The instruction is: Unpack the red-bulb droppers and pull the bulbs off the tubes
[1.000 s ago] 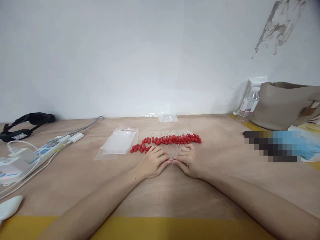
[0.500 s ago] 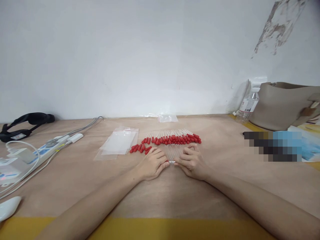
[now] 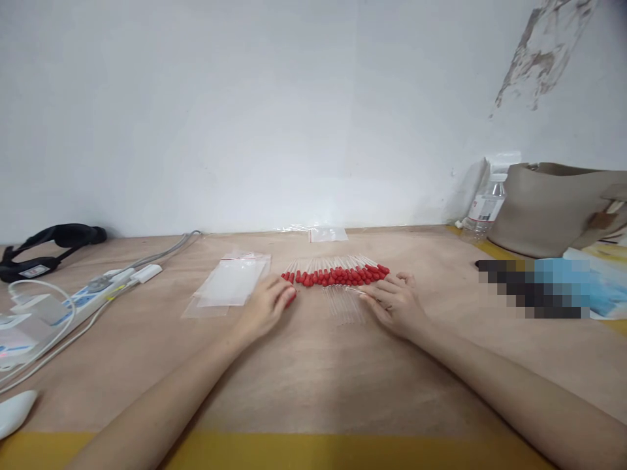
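Observation:
My left hand [image 3: 267, 303] is closed at the left end of the row, its thumb and fingers against a red rubber bulb [image 3: 292, 297]. The loose bulbs beneath that hand are hidden. My right hand [image 3: 399, 303] pinches a thin clear glass tube [image 3: 353, 290], which points left from the fingertips. Below this tube, several bare glass tubes [image 3: 343, 308] lie side by side on the table. Behind them is a dense row of glass droppers with red bulbs [image 3: 337, 274], bulbs towards me and thin tips towards the wall.
Clear zip bags [image 3: 235, 281] lie left of the droppers, another bag [image 3: 328, 234] by the wall. At left are a power strip [image 3: 91, 297] with cables and a black strap-like object [image 3: 53, 245]. A plastic bottle [image 3: 487, 205] and a beige bag [image 3: 553, 205] stand at right.
My hands were together at a glass tube with a bit of red at the left fingertips. They have parted: the left moved left to the loose bulbs, the right moved right and away from me.

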